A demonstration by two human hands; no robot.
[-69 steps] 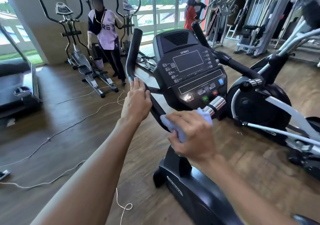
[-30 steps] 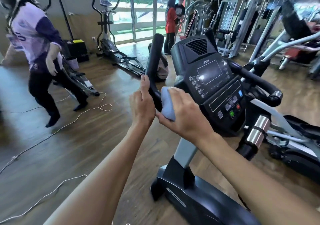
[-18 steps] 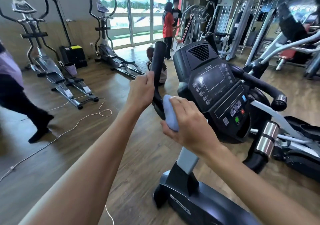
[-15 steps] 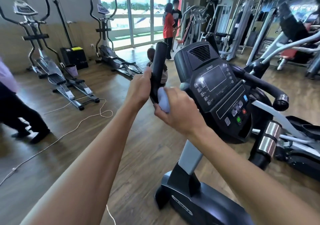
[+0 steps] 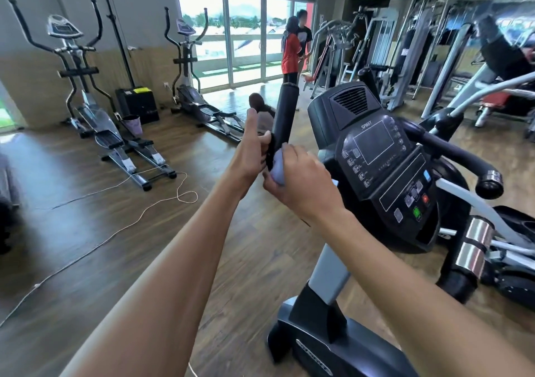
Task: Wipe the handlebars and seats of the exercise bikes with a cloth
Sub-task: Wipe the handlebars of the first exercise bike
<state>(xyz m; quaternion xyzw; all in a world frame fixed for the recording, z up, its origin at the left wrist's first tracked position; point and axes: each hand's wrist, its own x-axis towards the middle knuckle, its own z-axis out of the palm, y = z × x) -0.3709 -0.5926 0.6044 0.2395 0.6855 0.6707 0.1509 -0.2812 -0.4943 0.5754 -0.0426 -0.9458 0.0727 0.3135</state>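
A black exercise bike with a console [image 5: 382, 162] stands in front of me. Its left handlebar [image 5: 285, 113] rises upright as a black padded tube. My left hand [image 5: 252, 150] holds the tube from the left, thumb pointing up. My right hand [image 5: 301, 179] grips a pale blue cloth [image 5: 278, 168] and presses it against the lower part of the same tube. The right handlebar [image 5: 460, 159] curves out past the console, with nothing touching it. No seat is in view.
Two elliptical trainers [image 5: 95, 121] [image 5: 197, 98] stand along the left wall, with a white cable [image 5: 139, 211] trailing over the wooden floor. Two people [image 5: 293, 49] stand by the glass doors. Weight machines [image 5: 405, 55] fill the back right.
My right hand has slid the cloth up the left handlebar from its lower bend. My left hand has moved up the tube too. The person at the left has left the view.
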